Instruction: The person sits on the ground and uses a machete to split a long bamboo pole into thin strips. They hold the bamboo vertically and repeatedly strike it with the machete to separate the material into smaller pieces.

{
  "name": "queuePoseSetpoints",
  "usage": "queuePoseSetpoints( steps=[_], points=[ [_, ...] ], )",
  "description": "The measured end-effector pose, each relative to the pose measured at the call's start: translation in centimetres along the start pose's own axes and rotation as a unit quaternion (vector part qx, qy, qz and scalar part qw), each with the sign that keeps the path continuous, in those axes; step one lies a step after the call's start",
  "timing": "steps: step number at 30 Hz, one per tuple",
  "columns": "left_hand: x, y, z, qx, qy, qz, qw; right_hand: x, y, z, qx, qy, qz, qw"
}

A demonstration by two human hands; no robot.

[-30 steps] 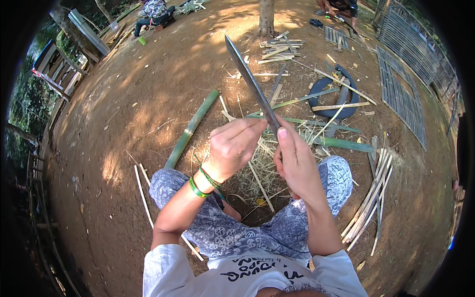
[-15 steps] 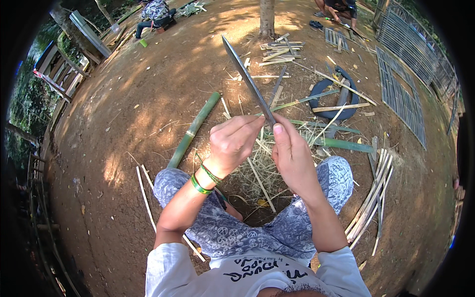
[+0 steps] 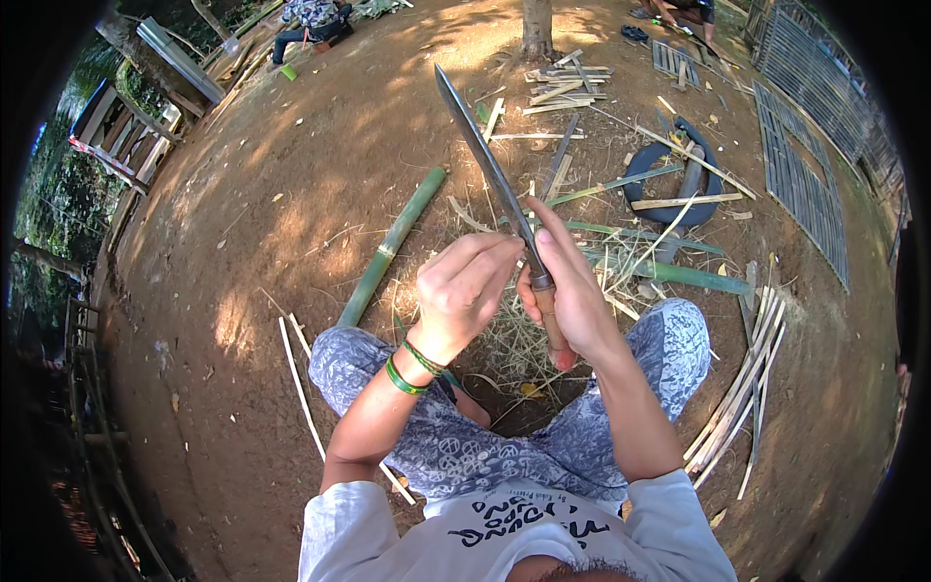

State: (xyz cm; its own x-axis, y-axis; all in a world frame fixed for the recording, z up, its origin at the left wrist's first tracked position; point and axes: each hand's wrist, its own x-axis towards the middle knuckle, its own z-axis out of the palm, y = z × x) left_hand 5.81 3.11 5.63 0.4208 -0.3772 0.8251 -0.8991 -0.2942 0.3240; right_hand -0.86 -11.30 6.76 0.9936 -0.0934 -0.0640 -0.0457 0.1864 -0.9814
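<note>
- While the right hand [image 3: 582, 306] is clamped around it where blade meets handle, the long knife [image 3: 497, 179] stands in mid-air in front of the lap, slanting up and leftward to its point.
- Its blade looks like stiff, hard metal, probably weighty enough to tip forward, and it should be treated as sharp along the edge.
- The wooden handle [image 3: 547, 308], reddish at its end, shows below the fingers; it looks like the surest place to take hold, though smooth wood could slip in a damp palm.
- The right index finger stretches up beside the blade, the thumb lies near its base, and other fingertips curl round the opposite side.
- The left hand [image 3: 463, 281] has its fingertips drawn together right at the lower blade; whether they pinch it or something thin, I cannot tell.
- Beneath lie pale shavings [image 3: 514, 335], between the bent knees.
- Either side lie a green bamboo pole [image 3: 396, 242] and a bundle of pale strips [image 3: 737, 388].
- Farther off are a dark ring [image 3: 642, 160] and a tree trunk [image 3: 537, 29].
</note>
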Motion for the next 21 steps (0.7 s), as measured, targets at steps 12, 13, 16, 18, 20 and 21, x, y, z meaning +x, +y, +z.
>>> queuePoseSetpoints(
  steps=[12, 13, 16, 18, 20, 21],
  points=[
    [-0.4, -0.6, 0.1, 0.04, 0.066, -0.026, 0.997, 0.9, 1.2, 1.2, -0.112, 0.021, -0.206, 0.972],
    [-0.2, -0.8, 0.1, 0.041, 0.076, -0.032, 0.996, 0.7, 0.9, 1.3, -0.107, 0.014, -0.22, 0.97],
    [0.0, -1.6, -0.4, 0.047, 0.1, -0.054, 0.992, -0.1, 0.0, 1.5, -0.106, 0.036, -0.218, 0.969],
    [0.2, -1.8, -0.8, 0.043, 0.106, -0.061, 0.992, -0.3, 0.0, 1.2, -0.108, 0.052, -0.211, 0.97],
    [0.1, -2.1, -1.3, 0.048, 0.111, -0.069, 0.99, -0.8, -0.2, 0.7, -0.103, 0.04, -0.186, 0.976],
    [0.2, -2.2, -1.5, 0.051, 0.112, -0.068, 0.99, -1.1, -0.1, 0.6, -0.101, 0.033, -0.173, 0.979]
  ],
)
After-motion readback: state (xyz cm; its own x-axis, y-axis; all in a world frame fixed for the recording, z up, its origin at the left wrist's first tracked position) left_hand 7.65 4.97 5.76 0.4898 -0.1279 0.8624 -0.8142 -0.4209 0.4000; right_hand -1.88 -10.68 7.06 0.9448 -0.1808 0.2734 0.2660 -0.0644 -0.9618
